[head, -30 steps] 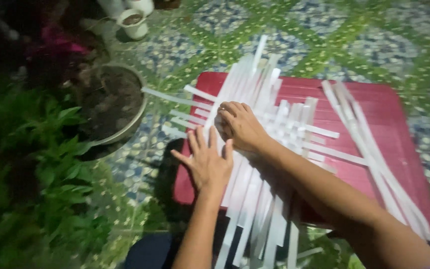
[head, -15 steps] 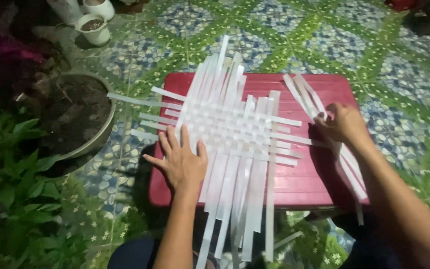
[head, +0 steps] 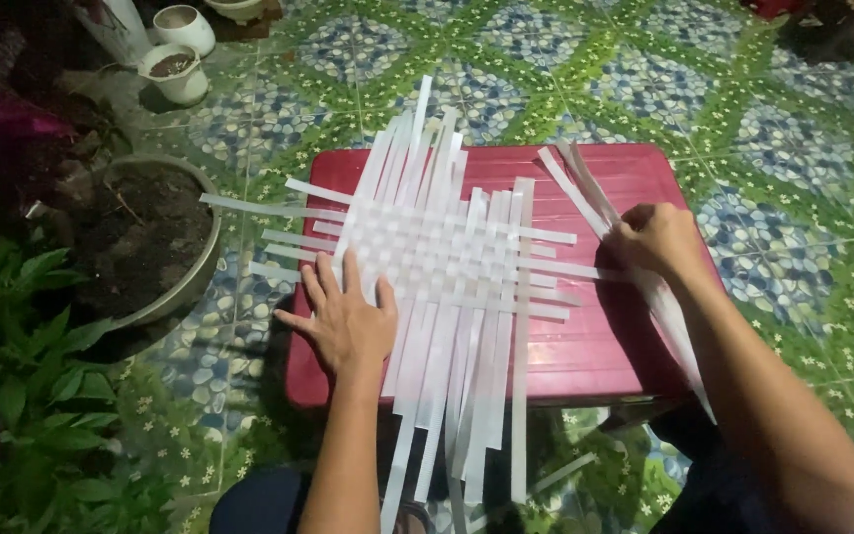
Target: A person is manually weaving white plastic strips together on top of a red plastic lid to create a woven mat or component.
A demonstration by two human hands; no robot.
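A half-woven mat of flat white strips lies on a low red plastic table with a ribbed top. The strips look thin, smooth and stiff; the crosswise ones interlace with the long ones in a tight checker near the table's middle. The long strips overhang the near edge and fan out past the far edge, and loose crosswise ends jut beyond the left edge.

The left hand presses flat on the weave's left side, fingers spread. The right hand curls its fingers around a separate bundle of loose strips lying slantwise at the table's right side. Bare red surface shows between bundle and mat.

Patterned green-and-blue floor tiles surround the table. A round soil-filled planter sits just left, with leafy plants beside it and small white pots farther back.
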